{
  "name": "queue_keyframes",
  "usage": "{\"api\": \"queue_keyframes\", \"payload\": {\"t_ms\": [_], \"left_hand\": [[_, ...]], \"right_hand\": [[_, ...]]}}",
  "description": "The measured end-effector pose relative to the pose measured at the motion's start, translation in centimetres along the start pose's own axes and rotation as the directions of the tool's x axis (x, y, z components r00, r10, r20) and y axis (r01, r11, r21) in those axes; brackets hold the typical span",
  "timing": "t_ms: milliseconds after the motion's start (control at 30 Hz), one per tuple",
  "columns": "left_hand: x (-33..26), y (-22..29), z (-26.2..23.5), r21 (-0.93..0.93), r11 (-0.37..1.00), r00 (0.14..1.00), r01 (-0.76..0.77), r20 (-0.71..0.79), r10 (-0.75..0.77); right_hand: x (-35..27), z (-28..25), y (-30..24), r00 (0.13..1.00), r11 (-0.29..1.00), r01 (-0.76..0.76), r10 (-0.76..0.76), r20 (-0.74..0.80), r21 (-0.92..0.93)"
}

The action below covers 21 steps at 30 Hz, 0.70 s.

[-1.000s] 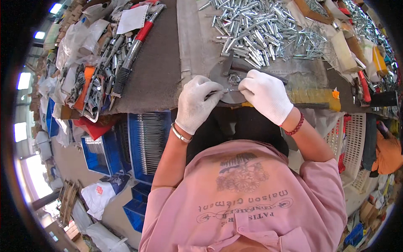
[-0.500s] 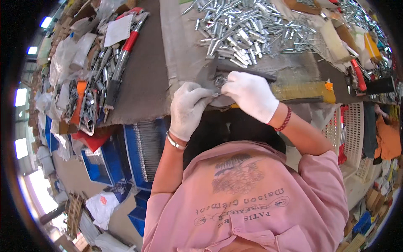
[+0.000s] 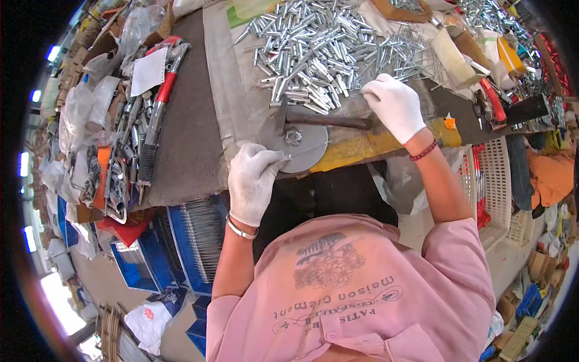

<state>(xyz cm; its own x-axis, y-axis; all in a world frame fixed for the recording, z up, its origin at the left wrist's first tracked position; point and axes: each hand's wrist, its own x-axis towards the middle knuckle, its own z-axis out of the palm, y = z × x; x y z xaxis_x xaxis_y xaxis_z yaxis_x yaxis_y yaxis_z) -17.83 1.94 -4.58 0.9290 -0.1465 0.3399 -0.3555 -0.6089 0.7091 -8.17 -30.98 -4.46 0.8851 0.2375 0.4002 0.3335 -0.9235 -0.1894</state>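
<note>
At the bench's near edge, my left hand [image 3: 253,184], in a white glove, pinches a small shiny metal piece [image 3: 288,157], mostly hidden by the fingertips. Just right of it lies a round grey metal plate [image 3: 313,154]. A hammer [image 3: 338,120] rests across the plate's far side, its handle pointing right. My right hand [image 3: 397,111], also gloved, is farther out over the bench, beside a heap of thin metal pins [image 3: 403,55]. Its fingers are bent together, and whatever they hold cannot be made out. Left of the pins spreads a large pile of silvery metal tubes [image 3: 313,54].
Tools and plastic bags crowd the left side, with a red-and-black-handled tool [image 3: 161,96] along the edge. At right are an open carton [image 3: 458,60], a red-handled tool [image 3: 493,99] and a white crate [image 3: 497,175]. Blue bins [image 3: 175,241] stand below the bench.
My right hand has left the left hand and moved right and outward to the pins. The plate and hammer are now uncovered. The left hand keeps its pinch; the whole view has shifted slightly.
</note>
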Motion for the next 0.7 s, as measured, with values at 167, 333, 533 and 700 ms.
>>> {"api": "queue_keyframes", "payload": {"t_ms": [167,333,533,700], "left_hand": [[-0.1,0.3,0.0,-0.015,1.0,1.0,0.013,-0.02,-0.013],[-0.3,-0.4,0.2,0.036,0.999,1.0,-0.023,-0.002,0.023],[-0.7,-0.8,0.3,0.059,0.998,1.0,-0.003,-0.03,0.005],[-0.6,-1.2,0.4,-0.024,1.0,1.0,-0.014,-0.012,0.014]], "right_hand": [[1.3,1.6,-0.3,0.992,0.973,0.106,-0.089,0.089,-0.204],[1.5,1.1,-0.2,0.995,0.99,0.096,-0.093,0.039,-0.099],[-0.1,-2.6,-6.8,0.971,0.825,-0.2,0.093,0.221,0.528],[-2.2,-0.6,-13.1,0.971,0.724,0.222,-0.222,-0.084,0.653]]}}
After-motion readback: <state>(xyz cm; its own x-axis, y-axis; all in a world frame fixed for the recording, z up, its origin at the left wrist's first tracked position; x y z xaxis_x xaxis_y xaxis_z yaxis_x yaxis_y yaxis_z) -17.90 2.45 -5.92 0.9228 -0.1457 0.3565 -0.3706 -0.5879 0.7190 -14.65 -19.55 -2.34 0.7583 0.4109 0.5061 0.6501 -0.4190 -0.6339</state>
